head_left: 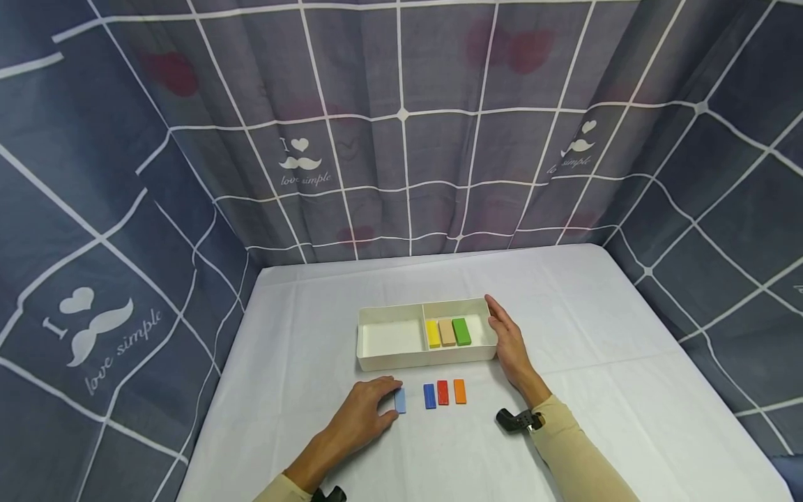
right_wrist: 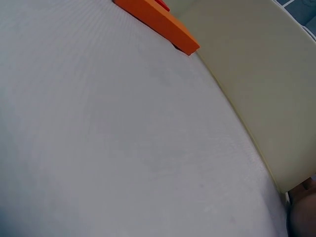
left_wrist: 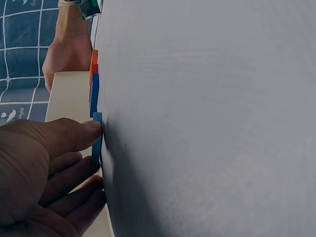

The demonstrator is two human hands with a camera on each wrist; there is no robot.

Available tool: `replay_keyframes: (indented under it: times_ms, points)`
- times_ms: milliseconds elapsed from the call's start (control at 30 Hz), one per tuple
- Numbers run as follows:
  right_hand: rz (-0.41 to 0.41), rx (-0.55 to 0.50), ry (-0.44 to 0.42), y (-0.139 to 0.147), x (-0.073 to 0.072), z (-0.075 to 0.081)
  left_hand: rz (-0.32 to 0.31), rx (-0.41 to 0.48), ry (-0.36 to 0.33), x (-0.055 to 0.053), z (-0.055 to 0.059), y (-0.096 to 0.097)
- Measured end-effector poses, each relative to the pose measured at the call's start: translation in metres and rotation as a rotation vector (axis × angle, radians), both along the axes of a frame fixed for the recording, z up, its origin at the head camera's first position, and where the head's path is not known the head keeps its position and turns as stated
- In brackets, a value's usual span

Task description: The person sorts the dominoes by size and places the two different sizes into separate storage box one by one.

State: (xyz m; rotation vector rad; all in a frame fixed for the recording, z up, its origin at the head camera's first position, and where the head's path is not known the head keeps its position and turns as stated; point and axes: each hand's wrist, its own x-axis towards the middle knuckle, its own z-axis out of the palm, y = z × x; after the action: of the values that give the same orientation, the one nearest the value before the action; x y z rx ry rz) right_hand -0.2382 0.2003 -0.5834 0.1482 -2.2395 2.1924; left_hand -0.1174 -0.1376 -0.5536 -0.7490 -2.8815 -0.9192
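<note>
My left hand (head_left: 362, 413) pinches a light blue block (head_left: 400, 401) by its ends, thumb at the near end and a finger at the far one. In the left wrist view the thumb presses this light blue block (left_wrist: 97, 133), which stands at the table surface. My right hand (head_left: 511, 348) rests against the right end of a cream two-compartment box (head_left: 426, 358), its fingers extended along that wall. Between the hands, in front of the box, lie a dark blue block (head_left: 429, 396), a red block (head_left: 442, 392) and an orange block (head_left: 461, 392).
In the box's right compartment sit a yellow block (head_left: 433, 334), a tan block (head_left: 447, 332) and a green block (head_left: 461, 332). A white cloth (head_left: 307, 328) covers the table. Grid-patterned curtains (head_left: 439, 153) enclose its back and sides.
</note>
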Motion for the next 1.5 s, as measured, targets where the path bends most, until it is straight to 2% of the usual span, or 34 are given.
replay_keyframes:
  times_ms: [333, 633, 933, 1167, 1500]
  points:
    - [0.003, -0.005, 0.004, 0.000, -0.001, -0.001, -0.001, 0.034, -0.036, 0.001, 0.005, 0.000]
    - [-0.002, -0.013, 0.008, 0.000, 0.000, -0.001, -0.010, 0.075, -0.057, -0.004, 0.013, -0.004]
    - [0.001, 0.000, 0.007, 0.001, 0.000, -0.001, -0.021, 0.109, -0.004, -0.008, 0.039, -0.006]
    - [0.001, 0.001, 0.004, 0.000, 0.000, -0.001, -0.040, 0.146, 0.052, -0.016, 0.058, -0.012]
    - [-0.004, 0.003, -0.002, 0.000, 0.000, 0.000, 0.016, 0.142, 0.066, -0.029, 0.081, -0.018]
